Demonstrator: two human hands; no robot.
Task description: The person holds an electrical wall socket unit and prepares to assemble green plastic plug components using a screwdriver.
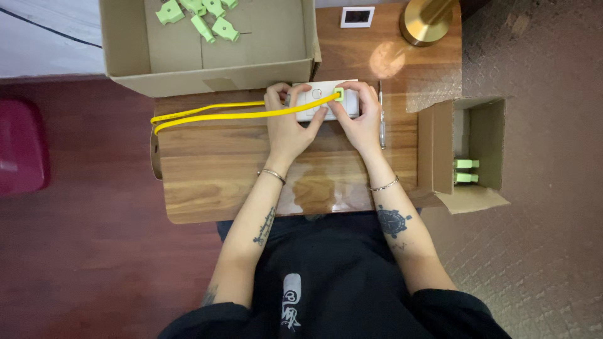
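The left hand [287,122] is pressing down on the white power strip [326,100], thumb and fingers spread over its left half and pinning the yellow cable [213,114] that is running under them. The right hand [359,116] is pinching the green plug [338,95] between thumb and forefinger, seated at the strip's top face, with the other fingers bracing the strip's right end. So both hands are grasping, neither one resting loose.

The strip is lying at about 12 o'clock from the person's body, near the far edge of the wooden table [220,176]. It is looking rigid, light and smooth, likely to slide on the glossy wood, so holding it flat from above seems wise. The plug is small and hard; its sides are the natural grip. The cable is looking springy, looping away toward 9 o'clock.

At 11 o'clock a cardboard box [276,66] is holding loose green plugs [207,16]. At 3 o'clock a smaller box [487,135] is holding two more. A brass lamp base [427,22] is standing at 1 o'clock.
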